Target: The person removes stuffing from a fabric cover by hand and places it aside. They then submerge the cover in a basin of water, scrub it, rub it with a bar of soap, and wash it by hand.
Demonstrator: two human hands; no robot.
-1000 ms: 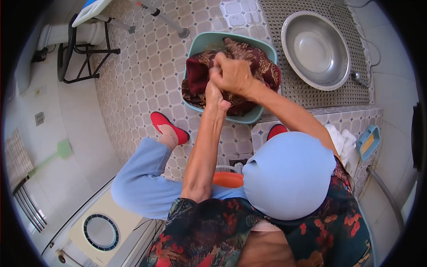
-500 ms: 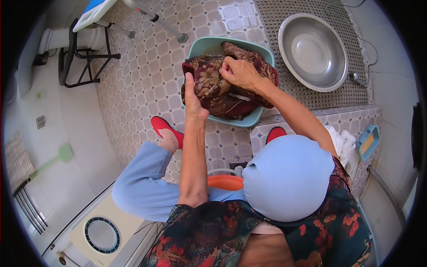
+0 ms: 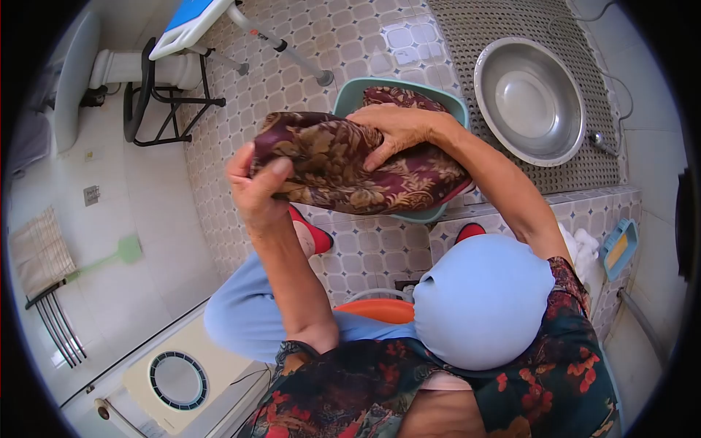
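A maroon cloth [image 3: 328,157] with a brown and gold floral pattern stretches across a light teal basin [image 3: 456,106] and out past its left rim. It looks like a garment, but its exact kind is not clear. My left hand [image 3: 259,186] is closed around the cloth's left end, thumb on top, outside the basin. Over the basin, my right hand [image 3: 394,131] grips the cloth's upper edge, thumb on the near side and fingers partly hidden behind a fold. The cloth's right part hangs over the basin's near rim, and more of it lies at the far side.
A large metal bowl [image 3: 526,102] sits on a grey perforated mat [image 3: 467,29] to the right. A walker-like frame leg [image 3: 292,58] and a black folding stool [image 3: 168,109] stand at the back left. An orange basin [image 3: 376,310] is near my knees; a blue soap dish [image 3: 619,248] lies right.
My left hand has moved left, drawing the cloth's end out beyond the basin and stretching it wide. My right hand has shifted its grip along the cloth. The view has shifted slightly.
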